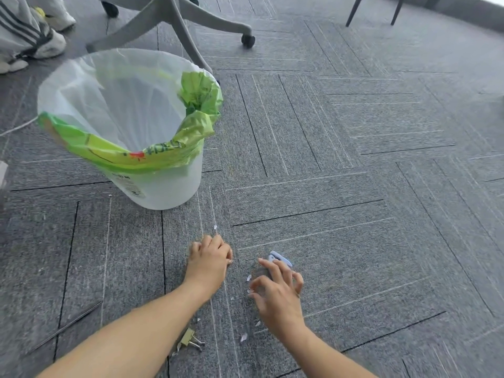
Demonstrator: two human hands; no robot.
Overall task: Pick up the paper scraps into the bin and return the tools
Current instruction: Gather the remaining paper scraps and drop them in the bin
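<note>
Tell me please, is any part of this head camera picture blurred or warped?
Head view: the right hand is smeared by motion blur, the left hand sharper; wide-angle distortion bends the carpet lines towards the edges; the bin stays clear under soft, even light.

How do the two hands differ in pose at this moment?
The left hand is curled into a loose fist, knuckles on the carpet; the right hand has its fingers spread. The left hand has no tool near it; the right hand covers part of a pale blue tool. Both are low over scattered paper scraps.

open carpet (354, 186) right, bin (131, 132) and chair base (174, 25) blocking far left
</note>
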